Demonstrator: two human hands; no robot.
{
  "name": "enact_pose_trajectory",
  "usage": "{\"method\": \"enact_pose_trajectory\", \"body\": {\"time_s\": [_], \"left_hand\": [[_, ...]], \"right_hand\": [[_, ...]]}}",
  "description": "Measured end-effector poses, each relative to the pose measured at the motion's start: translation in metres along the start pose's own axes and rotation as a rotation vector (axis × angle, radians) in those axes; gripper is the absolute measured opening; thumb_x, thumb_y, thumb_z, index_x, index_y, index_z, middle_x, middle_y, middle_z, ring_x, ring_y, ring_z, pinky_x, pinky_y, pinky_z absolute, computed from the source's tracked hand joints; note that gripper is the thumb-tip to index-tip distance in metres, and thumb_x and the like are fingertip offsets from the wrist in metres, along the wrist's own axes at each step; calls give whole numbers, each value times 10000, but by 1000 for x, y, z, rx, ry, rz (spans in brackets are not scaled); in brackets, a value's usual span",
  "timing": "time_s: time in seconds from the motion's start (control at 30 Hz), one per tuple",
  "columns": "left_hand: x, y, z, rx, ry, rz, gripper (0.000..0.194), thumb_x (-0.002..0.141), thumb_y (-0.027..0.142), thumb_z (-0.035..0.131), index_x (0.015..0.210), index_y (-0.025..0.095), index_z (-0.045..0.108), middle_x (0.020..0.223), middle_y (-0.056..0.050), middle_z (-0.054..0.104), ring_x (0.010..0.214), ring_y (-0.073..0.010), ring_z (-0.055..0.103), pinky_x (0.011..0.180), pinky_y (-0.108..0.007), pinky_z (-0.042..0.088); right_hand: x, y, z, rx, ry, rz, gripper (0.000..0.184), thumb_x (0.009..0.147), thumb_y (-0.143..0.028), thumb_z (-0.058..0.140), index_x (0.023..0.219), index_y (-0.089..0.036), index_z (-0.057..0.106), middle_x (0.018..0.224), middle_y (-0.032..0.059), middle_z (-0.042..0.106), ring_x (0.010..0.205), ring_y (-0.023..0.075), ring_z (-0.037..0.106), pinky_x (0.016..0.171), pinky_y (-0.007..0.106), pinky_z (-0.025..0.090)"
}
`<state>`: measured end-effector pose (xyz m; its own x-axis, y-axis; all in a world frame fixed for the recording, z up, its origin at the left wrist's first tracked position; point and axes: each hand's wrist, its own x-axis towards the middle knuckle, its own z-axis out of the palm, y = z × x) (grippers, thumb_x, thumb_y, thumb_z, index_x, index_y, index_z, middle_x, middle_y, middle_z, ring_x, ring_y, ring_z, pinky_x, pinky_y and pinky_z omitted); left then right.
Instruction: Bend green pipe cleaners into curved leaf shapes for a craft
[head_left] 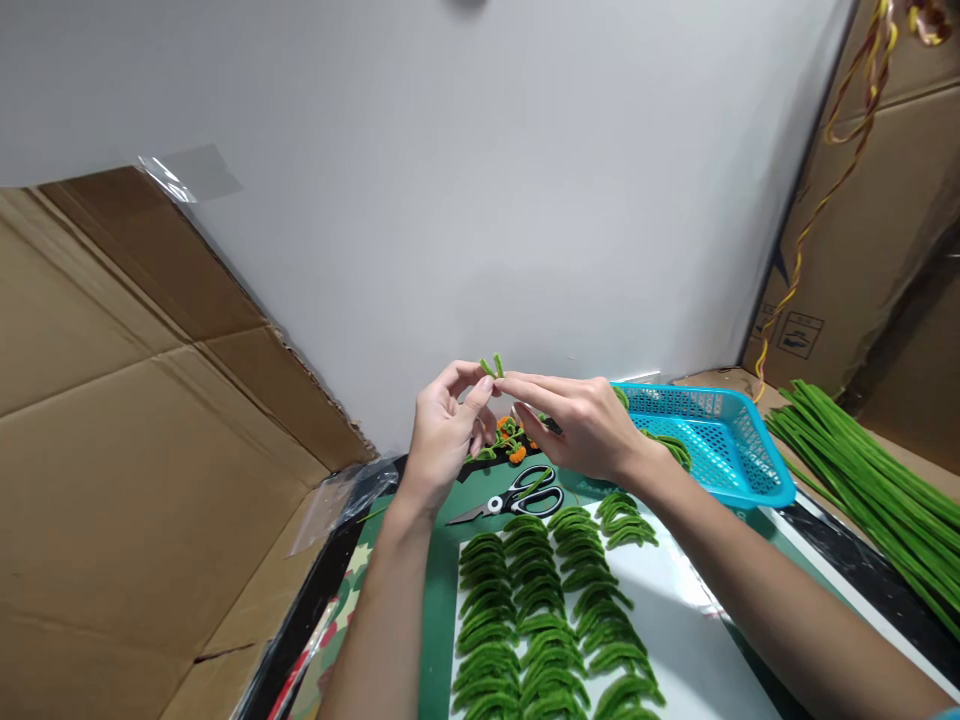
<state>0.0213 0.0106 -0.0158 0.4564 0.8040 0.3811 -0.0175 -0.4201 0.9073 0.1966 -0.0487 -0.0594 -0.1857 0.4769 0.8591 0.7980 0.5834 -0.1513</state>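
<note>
Near the wall, my left hand (444, 425) is closed in a pinch on a short green pipe cleaner (498, 366), whose two fuzzy ends stick up in a V above the fingertips. My right hand (581, 420) reaches in from the right with fingers stretched out, their tips touching the base of the piece and the thumb held apart below. Under the hands lie black-handled scissors (510, 500) with a green bit across the handles. Curved green pipe cleaner pieces (536, 600) lie in several columns on a white sheet (675, 640).
Behind my right wrist stands a blue plastic basket (720, 440) with some green pieces. Long green pipe cleaners (862, 500) are bundled at the right. Small orange flowers (517, 454) lie behind the scissors on the green mat (442, 600). Cardboard (112, 450) stands left; twisted wire (814, 220) hangs right.
</note>
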Motion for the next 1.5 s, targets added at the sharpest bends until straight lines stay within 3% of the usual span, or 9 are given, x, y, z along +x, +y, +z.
{"method": "enact_pose_trajectory", "body": {"time_s": [0.3,0.6,0.7,0.8,1.0,1.3,1.5], "left_hand": [[-5,8,1,15,-103,2,359,926,511,706,1003,181,587,740,9,650,455,-132,672,342,-191,445],[-7,12,6,-22,16,24,330,859,400,794,1036,193,608,1035,-29,693,382,-28,549,295,-183,341],[-7,11,7,-24,1,-16,299,861,402,795,1014,195,643,835,15,659,363,-28,488,301,-181,302],[-7,10,5,1,3,-41,260,870,400,790,983,194,678,592,69,523,350,-39,416,320,-176,273],[-7,12,3,10,-12,-48,252,857,387,809,953,177,707,733,25,589,390,-19,420,354,-182,280],[-8,14,5,29,-48,-65,258,875,395,798,973,174,710,626,60,480,415,-22,367,374,-158,276],[-7,15,6,-17,-22,-64,388,813,393,859,1101,198,688,912,-8,641,399,17,363,344,-149,252]], "right_hand": [[1,0,-7,82,-52,32,548,1026,-189,549,1552,-336,498,1490,24,644,1157,201,742,761,298,617],[1,6,-6,3,37,4,411,1031,-127,508,1363,-285,689,1315,0,757,1042,171,785,693,273,616],[1,7,-8,20,59,6,361,1055,-164,511,1330,-293,707,1295,4,768,1037,156,778,726,267,609],[2,8,-12,66,99,43,345,1066,-219,542,1383,-266,670,1220,21,792,895,126,775,675,250,591],[4,15,-16,69,138,20,179,1029,-261,641,1129,-225,785,1076,21,818,789,119,754,621,248,546],[3,17,-14,98,119,36,177,1028,-278,646,1141,-238,776,1055,16,815,730,98,722,639,233,547],[3,16,-13,93,108,14,157,1034,-239,624,1077,-219,774,1024,17,808,678,86,692,613,234,518]]}}
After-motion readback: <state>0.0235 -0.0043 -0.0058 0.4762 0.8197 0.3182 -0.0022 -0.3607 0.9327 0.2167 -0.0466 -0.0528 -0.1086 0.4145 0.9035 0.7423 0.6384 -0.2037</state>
